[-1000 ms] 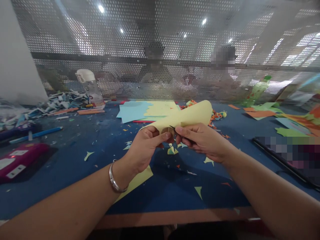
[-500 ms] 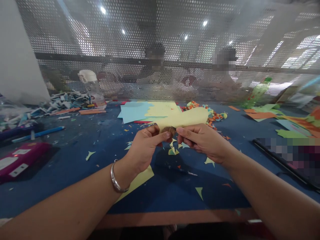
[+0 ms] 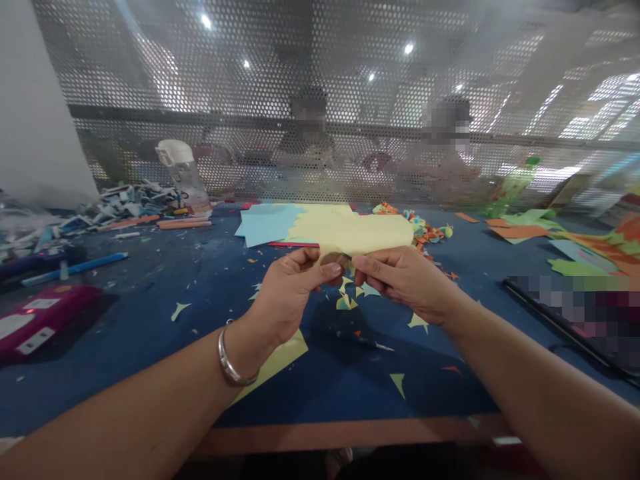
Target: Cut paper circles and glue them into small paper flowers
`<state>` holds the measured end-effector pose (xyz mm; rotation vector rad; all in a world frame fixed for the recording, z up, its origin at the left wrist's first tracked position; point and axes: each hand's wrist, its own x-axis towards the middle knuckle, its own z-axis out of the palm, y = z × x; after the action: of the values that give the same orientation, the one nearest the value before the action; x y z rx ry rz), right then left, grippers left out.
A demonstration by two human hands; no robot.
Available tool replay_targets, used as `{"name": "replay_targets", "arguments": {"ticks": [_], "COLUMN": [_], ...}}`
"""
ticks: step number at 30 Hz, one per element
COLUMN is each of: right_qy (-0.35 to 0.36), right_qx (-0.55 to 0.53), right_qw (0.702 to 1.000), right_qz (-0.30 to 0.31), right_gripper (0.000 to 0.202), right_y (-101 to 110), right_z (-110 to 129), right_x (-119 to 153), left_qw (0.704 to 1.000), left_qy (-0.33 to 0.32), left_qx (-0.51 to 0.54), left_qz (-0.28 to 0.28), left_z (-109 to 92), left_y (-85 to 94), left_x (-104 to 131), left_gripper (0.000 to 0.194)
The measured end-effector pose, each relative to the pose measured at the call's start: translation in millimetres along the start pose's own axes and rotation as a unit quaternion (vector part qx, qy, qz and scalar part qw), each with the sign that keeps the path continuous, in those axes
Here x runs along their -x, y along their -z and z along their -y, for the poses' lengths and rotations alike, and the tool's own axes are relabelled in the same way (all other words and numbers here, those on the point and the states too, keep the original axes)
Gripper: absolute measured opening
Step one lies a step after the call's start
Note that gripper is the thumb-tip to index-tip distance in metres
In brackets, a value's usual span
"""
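My left hand (image 3: 293, 283) is closed, its thumb pressing a round brownish disc (image 3: 333, 259) against a sheet of yellow paper (image 3: 377, 232). Close beside it, my right hand (image 3: 400, 277) pinches at the near edge of the same sheet, where a thin dark sliver shows by the fingertips; what that is, I cannot make out. The raised sheet stretches away from both hands over the table. Below the hands lie small yellow and blue paper scraps (image 3: 347, 302) with curved edges. Another yellow sheet (image 3: 280, 360) is partly hidden under my left wrist.
Blue sheets (image 3: 267, 223) lie behind the hands, with a heap of coloured scraps (image 3: 430, 230) to their right. A magenta device (image 3: 50, 320), a blue pen (image 3: 75, 268) and a bottle (image 3: 185, 173) stand or lie leftward. A dark-edged tablet-like device (image 3: 565, 327) is at right. People sit beyond the perforated screen.
The yellow sheet has shifted slightly and lies flatter, and more of the brownish disc shows by my left thumb. Both hands stay nearly in place.
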<state>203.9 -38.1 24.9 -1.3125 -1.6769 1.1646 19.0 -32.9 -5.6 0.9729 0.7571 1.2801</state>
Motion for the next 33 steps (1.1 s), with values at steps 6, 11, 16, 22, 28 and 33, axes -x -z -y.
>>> {"name": "replay_targets", "arguments": {"ticks": [6, 11, 16, 22, 28, 33], "right_qy": [0.019, 0.025, 0.018, 0.006, 0.011, 0.021], "right_qx": [0.024, 0.024, -0.001, -0.026, -0.02, -0.019], "right_qw": [1.0, 0.999, 1.0, 1.0, 1.0, 1.0], "right_qz": [-0.007, -0.003, 0.002, 0.013, 0.015, 0.013], "right_gripper": [0.044, 0.046, 0.044, 0.044, 0.042, 0.043], "right_y": [1.4, 1.0, -0.2, -0.7, 1.4, 1.3], "right_z": [-0.4, 0.9, -0.6, -0.2, -1.2, -1.2], "right_x": [-0.1, 0.6, -0.4, 0.5, 0.7, -0.5], "left_qw": [1.0, 0.999, 0.998, 0.997, 0.997, 0.996], "left_qy": [0.001, 0.005, 0.024, 0.037, 0.025, 0.018], "left_qx": [0.021, 0.033, 0.061, 0.066, 0.058, 0.08], "left_qz": [-0.004, -0.001, 0.011, 0.031, 0.037, 0.024], "left_z": [-1.3, -1.1, 0.2, 3.1, 3.2, 1.7], "left_y": [-0.5, -2.1, -1.8, 0.7, 0.1, -1.1], "left_x": [1.3, 2.3, 2.7, 2.7, 3.3, 2.7], "left_gripper": [0.022, 0.02, 0.02, 0.018, 0.016, 0.023]}}
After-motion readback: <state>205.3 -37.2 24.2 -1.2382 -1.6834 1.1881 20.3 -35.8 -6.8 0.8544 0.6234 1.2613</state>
